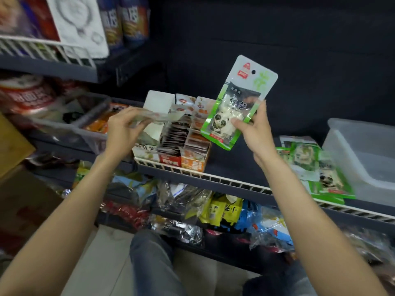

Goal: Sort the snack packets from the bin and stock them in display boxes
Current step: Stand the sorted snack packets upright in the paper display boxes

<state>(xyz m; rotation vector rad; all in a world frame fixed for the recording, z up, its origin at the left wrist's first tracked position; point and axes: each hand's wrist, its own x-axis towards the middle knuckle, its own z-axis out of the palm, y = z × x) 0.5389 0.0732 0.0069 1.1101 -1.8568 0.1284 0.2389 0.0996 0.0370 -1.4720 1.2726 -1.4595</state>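
My right hand [257, 133] holds up a green and white snack packet with a panda picture [239, 99], tilted to the right, above the shelf. My left hand [123, 129] grips a blurred, pale packet [158, 116] held flat over the left end of the display boxes [181, 146]. Those boxes stand side by side on the middle shelf with packets upright in rows. A pile of similar green panda packets [314, 169] lies on the shelf to the right, beside a clear plastic bin [363, 154].
A grey basket [85, 129] with orange packets sits left of the display boxes. A white wire rail [213, 178] edges the shelf. The lower shelf [192, 210] is crowded with mixed snack bags. Cardboard boxes [15, 189] stand at left. My knees are below.
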